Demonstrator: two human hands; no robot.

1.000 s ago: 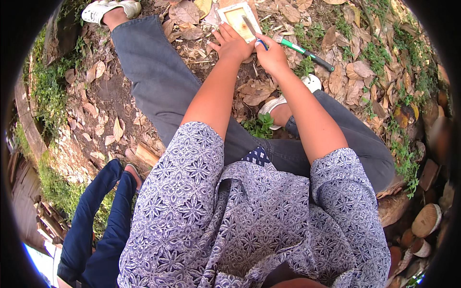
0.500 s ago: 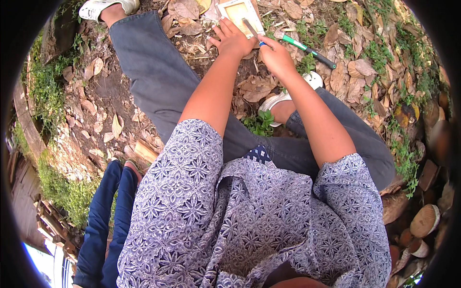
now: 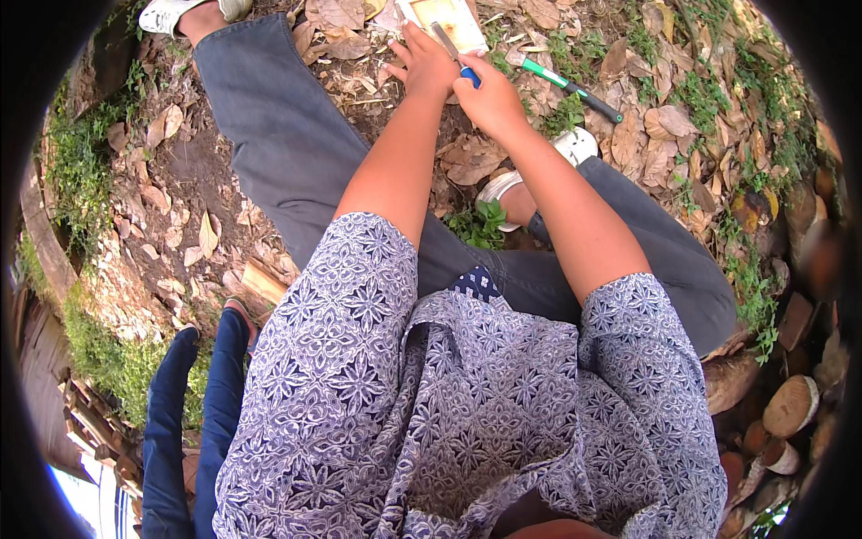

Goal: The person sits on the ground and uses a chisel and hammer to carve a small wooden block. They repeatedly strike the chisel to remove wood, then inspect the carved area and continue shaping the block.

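Note:
A pale square wooden piece (image 3: 456,20) with a raised rim and a hollowed middle lies on the ground at the top of the view, its far end cut off by the picture's edge. My left hand (image 3: 427,65) rests with spread fingers along its left near edge, close to the chisel's blade; the thumb is mostly hidden. In my right hand (image 3: 489,94) is a chisel (image 3: 470,77) with a blue handle, closed in the fingers. Its metal blade slants up and left over the wood's hollow.
A tool with a green and black handle (image 3: 575,90) lies on the leaves right of the wood. My legs (image 3: 287,135) spread around the work area. Another person's legs (image 3: 166,431) stand at lower left. Cut logs (image 3: 792,406) are piled at the right; a wood block (image 3: 263,282) lies left.
My right hand has drawn back and left with the chisel, showing more of its blue handle. The blade now slants farther left over the wood. My left hand stays spread at the edge.

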